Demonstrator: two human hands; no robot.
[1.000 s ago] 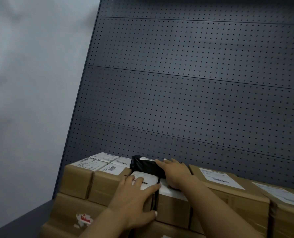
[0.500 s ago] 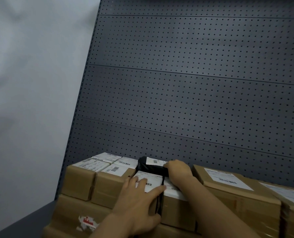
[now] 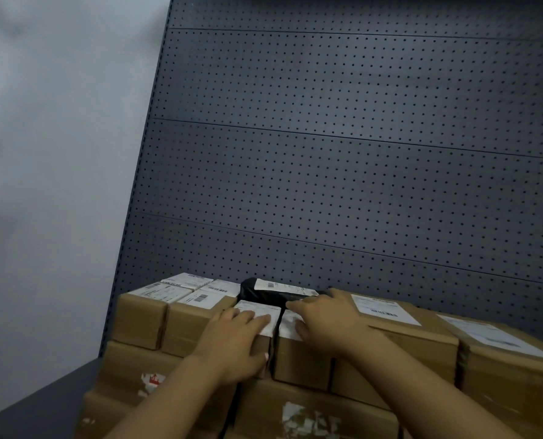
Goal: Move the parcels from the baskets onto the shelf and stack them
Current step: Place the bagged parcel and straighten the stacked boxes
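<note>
Stacking step: left hand (image 3: pixel 232 335) lies flat on a small labelled brown cardboard parcel (image 3: pixel 257 315) at lower centre; right hand (image 3: pixel 324 318) presses, fingers spread, beside the black plastic-wrapped parcel (image 3: pixel 263 291). Next, likely squaring the row.

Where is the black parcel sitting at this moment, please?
The black parcel lies on top of the stacked boxes, at the back by the pegboard, just beyond the right hand.

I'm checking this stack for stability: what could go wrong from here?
The black parcel, soft-looking and wedged behind the two small boxes, may sit uneven, so anything stacked on it could tilt. The left hand and right hand press on separate boxes with a gap between them; pushing might shift them apart.
</note>
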